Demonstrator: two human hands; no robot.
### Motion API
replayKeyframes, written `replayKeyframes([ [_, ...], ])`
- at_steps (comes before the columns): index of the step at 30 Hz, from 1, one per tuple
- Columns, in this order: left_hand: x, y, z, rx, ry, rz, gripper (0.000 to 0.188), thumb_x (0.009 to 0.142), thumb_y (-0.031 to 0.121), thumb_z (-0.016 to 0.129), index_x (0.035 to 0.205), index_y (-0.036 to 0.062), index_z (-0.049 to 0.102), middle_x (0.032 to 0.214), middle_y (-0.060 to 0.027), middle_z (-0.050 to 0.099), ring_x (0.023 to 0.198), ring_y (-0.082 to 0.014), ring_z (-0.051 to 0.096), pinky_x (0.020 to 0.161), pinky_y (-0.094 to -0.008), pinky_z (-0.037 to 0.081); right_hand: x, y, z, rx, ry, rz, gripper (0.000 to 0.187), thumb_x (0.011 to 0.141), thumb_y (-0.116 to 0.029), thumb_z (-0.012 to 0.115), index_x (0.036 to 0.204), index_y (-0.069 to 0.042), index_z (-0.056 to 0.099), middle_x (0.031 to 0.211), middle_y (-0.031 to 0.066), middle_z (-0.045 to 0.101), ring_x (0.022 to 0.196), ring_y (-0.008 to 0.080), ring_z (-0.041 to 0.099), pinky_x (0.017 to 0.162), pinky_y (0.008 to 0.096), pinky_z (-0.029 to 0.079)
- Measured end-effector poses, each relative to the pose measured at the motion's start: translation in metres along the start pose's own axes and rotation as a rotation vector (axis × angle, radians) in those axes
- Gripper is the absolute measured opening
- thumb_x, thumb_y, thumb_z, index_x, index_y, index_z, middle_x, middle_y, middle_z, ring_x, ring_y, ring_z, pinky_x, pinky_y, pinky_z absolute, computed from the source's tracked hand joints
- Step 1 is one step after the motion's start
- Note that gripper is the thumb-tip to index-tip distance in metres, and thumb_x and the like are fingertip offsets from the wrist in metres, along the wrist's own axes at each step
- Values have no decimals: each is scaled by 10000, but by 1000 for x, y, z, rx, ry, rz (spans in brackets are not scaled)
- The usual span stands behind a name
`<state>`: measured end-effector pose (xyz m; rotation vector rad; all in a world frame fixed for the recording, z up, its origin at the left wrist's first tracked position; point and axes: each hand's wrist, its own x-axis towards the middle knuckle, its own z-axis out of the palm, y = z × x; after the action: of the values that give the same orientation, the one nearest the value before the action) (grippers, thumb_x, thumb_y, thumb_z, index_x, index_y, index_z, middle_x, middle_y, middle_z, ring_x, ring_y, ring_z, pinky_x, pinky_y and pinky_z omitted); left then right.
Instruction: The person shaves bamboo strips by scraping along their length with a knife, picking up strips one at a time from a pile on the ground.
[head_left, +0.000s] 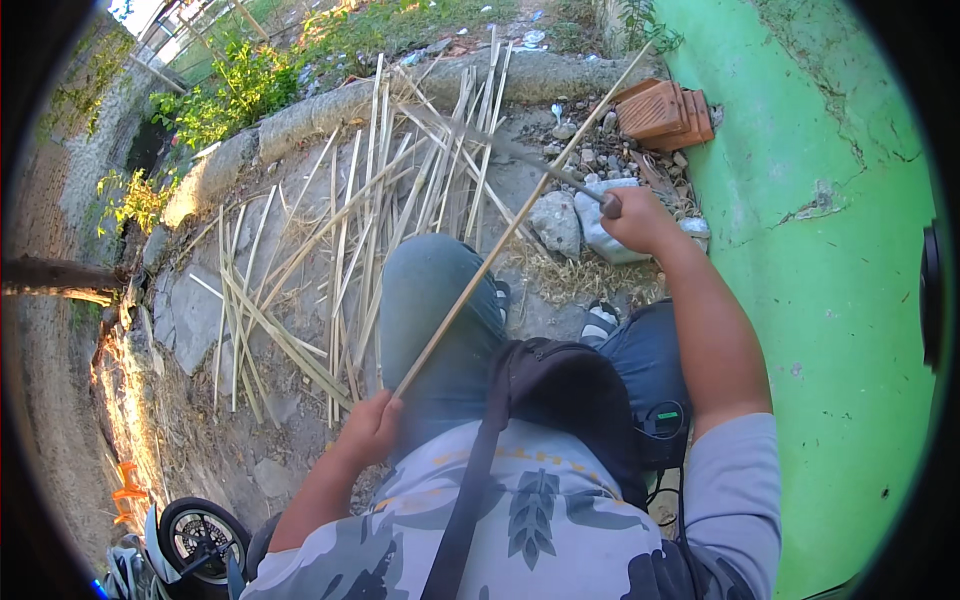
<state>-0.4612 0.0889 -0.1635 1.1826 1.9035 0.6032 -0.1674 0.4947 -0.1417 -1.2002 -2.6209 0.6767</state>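
My left hand (371, 428) is closed round the near end of a long bamboo strip (480, 272). The strip slants up over my knee to the far right, toward the green wall. In my right hand (638, 222) is the dark handle of a long knife (545, 167). Its blade points to the far left and crosses the strip in the picture; motion blurs it, and whether it touches the strip I cannot tell. Beyond my knees, many split bamboo strips (345, 235) lie crisscrossed on the ground.
A green wall (800, 300) runs along my right. Near it are stacked orange roof tiles (665, 115), rubble and a pale stone (556, 222). A low concrete kerb (330, 108) borders the far side. A motorbike wheel (204, 540) shows at lower left; a black bag (570, 400) rests against me.
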Motion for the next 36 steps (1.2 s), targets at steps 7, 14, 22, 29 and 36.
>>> replayKeyframes([
  [7,4,-24,20,-25,-9,18,423,1037,378,444,865,-2,520,669,-130,514,627,-249,498,600,-384,427,-9,0,33,130,-25,-14,172,754,-190,698,845,-45,680,781,190,674,764,375,659,703,436,513],
  [14,17,-20,24,-34,0,-7,380,1023,336,459,884,-9,538,691,-200,542,637,-339,546,633,-430,456,0,23,32,15,-56,-45,167,747,-188,707,844,-55,682,777,179,676,755,358,660,702,430,510],
  [22,31,-26,13,43,-25,-16,405,1020,353,457,875,-18,531,715,-238,562,673,-420,571,641,-460,457,12,5,22,50,-83,35,175,745,-177,697,872,-58,687,809,191,682,802,369,667,725,433,521],
  [29,33,-20,-1,76,-4,27,385,1014,327,458,862,-20,530,728,-267,562,720,-483,569,645,-488,451,22,0,13,-60,-126,-130,162,752,-178,691,874,-72,694,817,204,677,810,376,665,720,434,521],
  [36,0,-16,-9,43,-26,5,387,1013,336,457,903,-24,546,749,-281,580,755,-503,575,665,-495,459,0,-19,14,74,-94,19,157,757,-185,686,864,-71,684,816,192,683,796,385,658,719,442,519],
])
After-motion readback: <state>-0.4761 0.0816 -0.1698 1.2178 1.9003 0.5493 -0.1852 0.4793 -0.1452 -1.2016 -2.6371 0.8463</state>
